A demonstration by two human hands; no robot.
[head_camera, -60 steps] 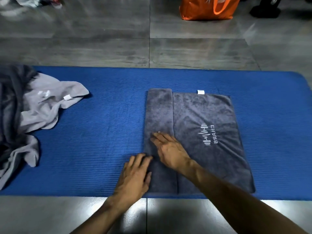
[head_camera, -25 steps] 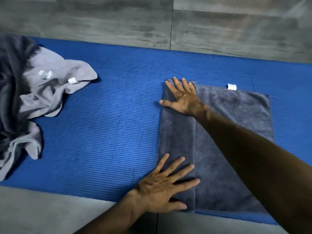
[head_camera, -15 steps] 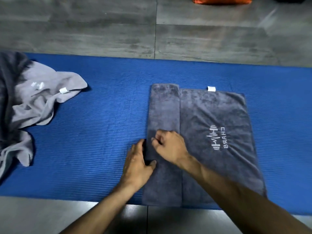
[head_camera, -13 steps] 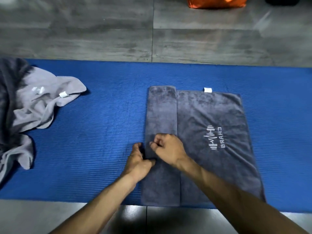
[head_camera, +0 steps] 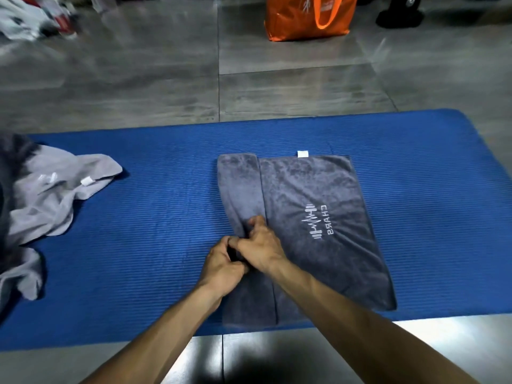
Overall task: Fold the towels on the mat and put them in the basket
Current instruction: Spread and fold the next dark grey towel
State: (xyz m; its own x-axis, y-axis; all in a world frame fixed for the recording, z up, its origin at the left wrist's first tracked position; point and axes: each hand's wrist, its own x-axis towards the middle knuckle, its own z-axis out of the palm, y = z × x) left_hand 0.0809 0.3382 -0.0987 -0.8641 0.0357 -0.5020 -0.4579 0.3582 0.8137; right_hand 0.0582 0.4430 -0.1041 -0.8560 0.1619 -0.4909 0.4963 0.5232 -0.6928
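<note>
A dark grey towel (head_camera: 318, 195) with a white logo lies on the blue mat (head_camera: 155, 217), its left strip folded over onto itself. My left hand (head_camera: 221, 266) and my right hand (head_camera: 261, 246) meet at the middle of that folded strip. Both pinch its left edge, and the cloth bunches inward there. A pile of loose light grey and dark towels (head_camera: 47, 195) lies at the mat's left end. No basket is in view.
An orange bag (head_camera: 310, 16) stands on the grey tiled floor beyond the mat. Cluttered items (head_camera: 30, 15) lie at the far left. The mat's near edge runs just below the towel.
My hands went from pressing flat along the folded strip to meeting at its middle, where both now pinch the edge and pull it inward. The camera tilted up.
</note>
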